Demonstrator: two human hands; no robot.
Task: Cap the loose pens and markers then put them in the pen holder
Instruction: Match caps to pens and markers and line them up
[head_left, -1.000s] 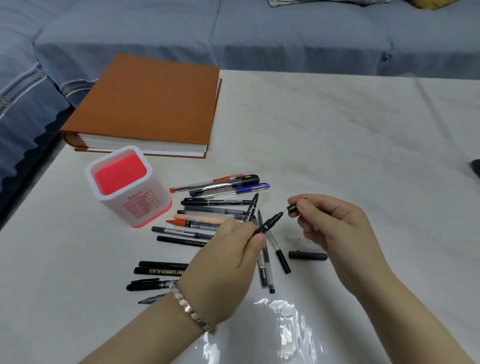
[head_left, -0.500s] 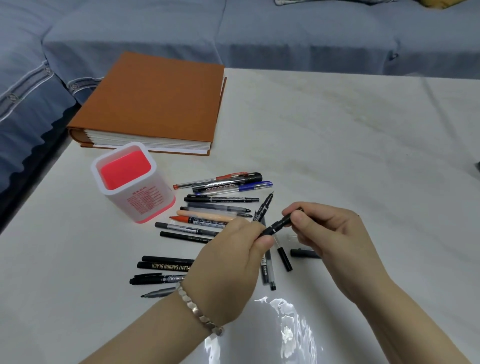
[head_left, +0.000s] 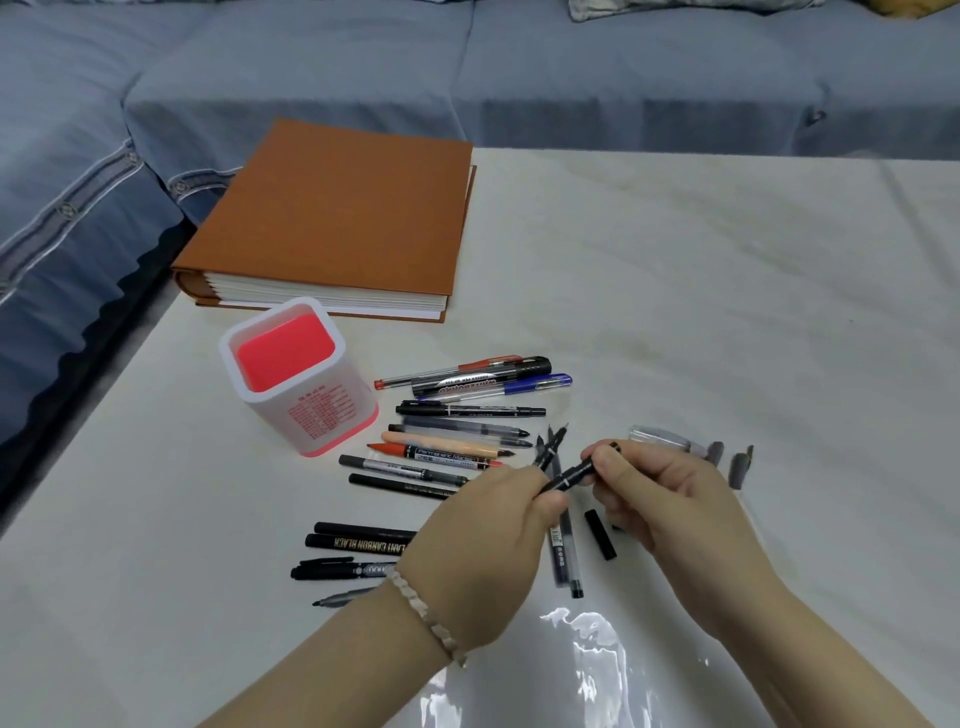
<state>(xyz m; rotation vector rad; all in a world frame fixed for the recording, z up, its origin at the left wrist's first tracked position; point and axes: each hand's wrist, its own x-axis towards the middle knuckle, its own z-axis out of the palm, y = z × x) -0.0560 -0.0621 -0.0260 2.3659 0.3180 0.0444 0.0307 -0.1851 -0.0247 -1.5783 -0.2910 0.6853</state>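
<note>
A thin black marker (head_left: 569, 475) is held above the table between both hands. My left hand (head_left: 483, 551) grips its lower end. My right hand (head_left: 670, 499) pinches its upper end, where the small black cap (head_left: 614, 446) sits on the tip. Several pens and markers (head_left: 457, 410) lie loose on the white table to the left of my hands, some uncapped. A loose black cap (head_left: 600, 534) lies below the held marker. The white pen holder (head_left: 298, 376) with a pink inside stands at the left with nothing in it.
A thick orange-covered book (head_left: 343, 218) lies behind the holder at the table's far left. More black markers (head_left: 358, 545) lie near my left wrist. Clear and grey caps (head_left: 670, 439) sit beyond my right hand. A blue sofa (head_left: 467, 67) borders the table.
My right hand brought the small cap onto the marker's tip and now pinches that end; the gap between cap and tip has closed. Both hands stayed over the same spot.
</note>
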